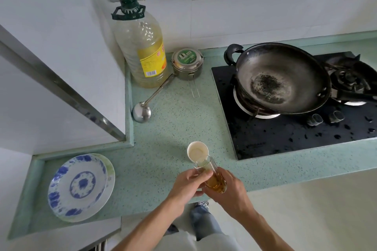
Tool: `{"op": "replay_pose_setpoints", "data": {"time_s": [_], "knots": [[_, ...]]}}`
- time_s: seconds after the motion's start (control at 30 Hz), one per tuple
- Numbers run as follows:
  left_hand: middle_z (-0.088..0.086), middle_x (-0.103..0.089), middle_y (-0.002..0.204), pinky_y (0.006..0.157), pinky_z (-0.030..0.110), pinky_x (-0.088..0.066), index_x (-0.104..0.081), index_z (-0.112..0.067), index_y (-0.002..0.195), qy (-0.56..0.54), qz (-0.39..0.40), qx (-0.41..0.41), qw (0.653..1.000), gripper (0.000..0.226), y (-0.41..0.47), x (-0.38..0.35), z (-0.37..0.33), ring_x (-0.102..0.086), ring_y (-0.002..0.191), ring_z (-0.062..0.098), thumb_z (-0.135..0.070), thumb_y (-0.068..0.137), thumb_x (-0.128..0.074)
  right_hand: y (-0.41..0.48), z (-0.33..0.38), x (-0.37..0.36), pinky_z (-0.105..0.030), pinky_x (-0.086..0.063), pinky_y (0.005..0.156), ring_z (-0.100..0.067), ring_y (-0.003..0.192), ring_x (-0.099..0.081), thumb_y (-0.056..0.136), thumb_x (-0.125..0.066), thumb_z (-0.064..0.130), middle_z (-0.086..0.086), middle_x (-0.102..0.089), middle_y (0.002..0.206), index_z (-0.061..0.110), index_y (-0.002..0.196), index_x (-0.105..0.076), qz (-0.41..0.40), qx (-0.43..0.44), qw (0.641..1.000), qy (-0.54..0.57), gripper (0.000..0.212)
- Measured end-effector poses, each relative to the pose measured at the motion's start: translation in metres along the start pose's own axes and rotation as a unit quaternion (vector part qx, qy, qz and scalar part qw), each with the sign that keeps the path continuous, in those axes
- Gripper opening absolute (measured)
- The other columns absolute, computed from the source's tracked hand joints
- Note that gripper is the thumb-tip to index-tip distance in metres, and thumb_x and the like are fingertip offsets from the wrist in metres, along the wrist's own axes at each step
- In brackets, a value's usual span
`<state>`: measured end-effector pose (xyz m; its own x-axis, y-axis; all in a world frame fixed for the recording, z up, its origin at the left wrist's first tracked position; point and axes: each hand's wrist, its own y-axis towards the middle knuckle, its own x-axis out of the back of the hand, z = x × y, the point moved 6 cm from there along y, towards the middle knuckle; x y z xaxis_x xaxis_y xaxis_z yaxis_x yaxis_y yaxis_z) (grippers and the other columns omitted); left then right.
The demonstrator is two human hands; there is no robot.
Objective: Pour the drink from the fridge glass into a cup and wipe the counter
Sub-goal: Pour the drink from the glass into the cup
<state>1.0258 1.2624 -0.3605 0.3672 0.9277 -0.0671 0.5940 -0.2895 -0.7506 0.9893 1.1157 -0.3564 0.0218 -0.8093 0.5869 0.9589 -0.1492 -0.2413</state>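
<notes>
Both hands are seen closed around a tilted glass (215, 182) at the front edge of a green speckled counter (173, 120); the left hand (188, 184) is wrapped about the glass's near side, fingers curled toward its upper part, while the right hand (231, 191) is clasped round its base. Amber drink is shown pooled in the lower half of the glass, whose mouth is held against, or just over, the rim of a white cup (197, 152); which of the two cannot be told. The cup is stood upright on the counter, just left of a black gas hob (285, 138), and something pale is visible inside it. A dark wok (281, 77) is rested on the hob's left burner. Stacked blue-and-white plates (79, 185) are set at the counter's left end; a steel ladle (142, 108) is laid near the back corner, its handle pointed toward a large oil bottle (140, 47), beside which a round lidded steel tin (187, 63) is placed.
</notes>
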Motion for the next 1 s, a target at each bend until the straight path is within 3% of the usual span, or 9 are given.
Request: {"op": "replay_pose_setpoints", "data": {"time_s": [0.13,0.4,0.53,0.73,1.0], "knots": [[0.001,-0.080,0.098,0.088,0.036,-0.061,-0.074,-0.017,0.107,-0.019,0.002,0.009,1.000,0.040,0.003,0.000,0.002,-0.076,0.095,0.016,-0.046,0.080,-0.079,0.001,0.000,0.002,-0.027,-0.057,0.059,-0.012,0.072,-0.064,0.070,-0.078,0.051,0.013,-0.063,0.089,0.024,0.107,-0.062,0.004,-0.002,1.000,-0.011,0.049],[0.002,-0.079,0.100,0.092,0.041,-0.059,-0.072,-0.014,0.108,-0.046,0.021,0.033,0.998,0.050,0.011,0.001,0.004,-0.074,0.100,0.022,-0.055,0.078,-0.076,0.003,0.000,0.004,-0.024,-0.058,0.068,-0.008,0.082,-0.064,0.069,-0.076,0.058,0.013,-0.064,0.100,0.025,0.123,-0.059,0.008,-0.015,0.999,-0.032,0.066],[0.002,-0.078,0.104,0.094,0.043,-0.059,-0.073,-0.015,0.108,-0.050,0.029,0.030,0.998,0.061,0.014,0.002,0.004,-0.073,0.102,0.023,-0.062,0.070,-0.079,0.004,0.003,0.008,-0.013,-0.052,0.068,-0.003,0.084,-0.062,0.069,-0.075,0.061,0.015,-0.064,0.099,0.027,0.122,-0.058,0.006,-0.026,0.999,-0.043,0.066],[0.004,-0.079,0.102,0.091,0.040,-0.060,-0.073,-0.015,0.107,-0.056,0.031,0.014,0.998,0.050,0.013,0.004,-0.002,-0.074,0.099,0.023,-0.056,0.077,-0.076,0.008,0.009,0.010,-0.020,-0.057,0.071,-0.007,0.087,-0.064,0.069,-0.077,0.059,0.014,-0.063,0.102,0.024,0.126,-0.058,0.001,-0.020,0.999,-0.045,0.070],[0.001,-0.078,0.103,0.093,0.042,-0.059,-0.073,-0.017,0.109,-0.062,0.020,0.015,0.998,0.053,0.014,0.019,-0.008,-0.074,0.100,0.020,-0.058,0.077,-0.075,0.018,0.029,0.006,-0.013,-0.052,0.068,-0.002,0.085,-0.061,0.070,-0.077,0.057,0.017,-0.061,0.098,0.026,0.124,-0.058,0.012,-0.011,0.999,-0.049,0.064]]}}
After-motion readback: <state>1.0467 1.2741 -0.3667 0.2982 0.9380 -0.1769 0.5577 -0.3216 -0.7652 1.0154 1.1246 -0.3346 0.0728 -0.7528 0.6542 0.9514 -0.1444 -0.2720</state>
